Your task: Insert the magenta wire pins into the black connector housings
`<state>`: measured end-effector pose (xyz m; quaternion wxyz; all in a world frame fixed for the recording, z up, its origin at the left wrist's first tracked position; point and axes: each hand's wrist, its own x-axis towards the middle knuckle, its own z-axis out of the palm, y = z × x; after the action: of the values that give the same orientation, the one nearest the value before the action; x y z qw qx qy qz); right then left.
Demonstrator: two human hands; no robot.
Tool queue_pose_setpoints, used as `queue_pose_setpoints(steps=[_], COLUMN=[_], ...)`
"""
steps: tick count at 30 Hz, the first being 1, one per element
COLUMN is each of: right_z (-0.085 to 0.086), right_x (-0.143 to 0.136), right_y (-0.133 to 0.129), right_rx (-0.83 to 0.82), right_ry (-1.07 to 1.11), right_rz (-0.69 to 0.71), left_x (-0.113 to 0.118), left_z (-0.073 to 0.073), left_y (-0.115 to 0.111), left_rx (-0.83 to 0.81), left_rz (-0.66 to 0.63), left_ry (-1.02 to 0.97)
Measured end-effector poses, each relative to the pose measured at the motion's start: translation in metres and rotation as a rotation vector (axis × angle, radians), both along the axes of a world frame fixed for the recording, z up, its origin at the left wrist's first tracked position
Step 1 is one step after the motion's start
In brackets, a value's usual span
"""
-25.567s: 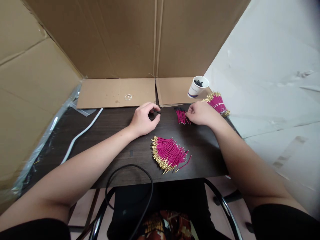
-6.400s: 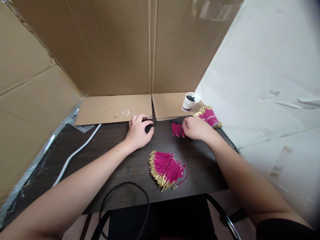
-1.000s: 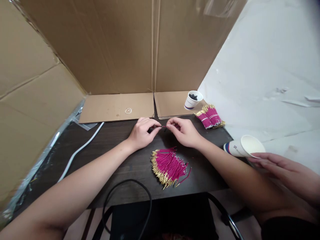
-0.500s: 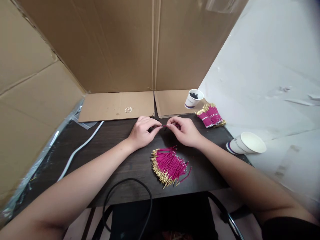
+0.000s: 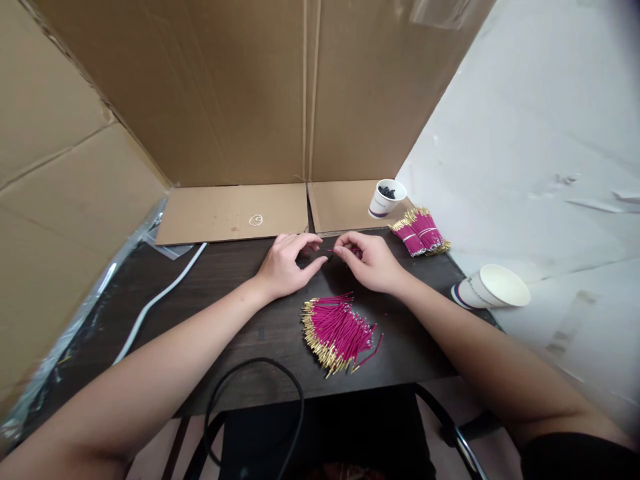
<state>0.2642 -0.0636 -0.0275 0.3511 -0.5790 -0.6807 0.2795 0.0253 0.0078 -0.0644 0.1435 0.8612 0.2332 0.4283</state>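
Wire [image 5: 329, 251], thin and magenta with a dark left end, held out by the right hand [image 5: 373, 265] above the desk [image 5: 220, 263], nearer the far edge than the front one. Likely to slip or roll if pinched too slackly, and to bend if pushed off line. Further strands [image 5: 357, 253] apparently bunched in the same palm, possibly liable to fall out with any loosening of the fingers. Right forearm [image 5: 450, 327] just beside a white cup [image 5: 493, 287] at the right edge, upright or tipped hard to tell; could knock it off with an outward swing. Heap of magenta wires [image 5: 337, 333] toward the front edge, probably easy to scatter with a dropped wrist.

Pose: right hand turned inward, grip pinching the wire between thumb and forefinger, other fingers curled. Left hand [image 5: 285, 268] facing it, thumb and forefinger spread apart around the dark end, contact not apparent.
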Motion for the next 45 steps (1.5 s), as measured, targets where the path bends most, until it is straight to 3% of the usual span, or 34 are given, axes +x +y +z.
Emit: queue_pose_setpoints(steps=[6,14,22,29,37,45], right_z=[0.016,0.017,0.017,0.012,0.024,0.022], right_x=[0.022,0.054,0.045,0.048,0.038,0.036], right_y=[0.006,0.014,0.01,0.011,0.01,0.009], right_rx=[-0.001,0.125,-0.149,-0.181,-0.403,-0.351], right_ry=[-0.21,-0.588,-0.8,-0.804,-0.838,-0.796], right_rz=[-0.029,-0.34,-0.459,-0.386,-0.343,-0.27], left_x=[0.0,-0.002,-0.002,-0.003,-0.003,-0.003], left_z=[-0.002,-0.006,-0.005,-0.005,-0.001,0.002], left_y=[0.004,0.01,0.01,0.01,0.005,0.004], left_rx=[-0.081,-0.083,-0.103,-0.093,-0.067,-0.038], left_rz=[0.066,0.031,0.035,0.03,-0.031,-0.058], left_ry=[0.075,0.198,0.211,0.219,0.303,0.396])
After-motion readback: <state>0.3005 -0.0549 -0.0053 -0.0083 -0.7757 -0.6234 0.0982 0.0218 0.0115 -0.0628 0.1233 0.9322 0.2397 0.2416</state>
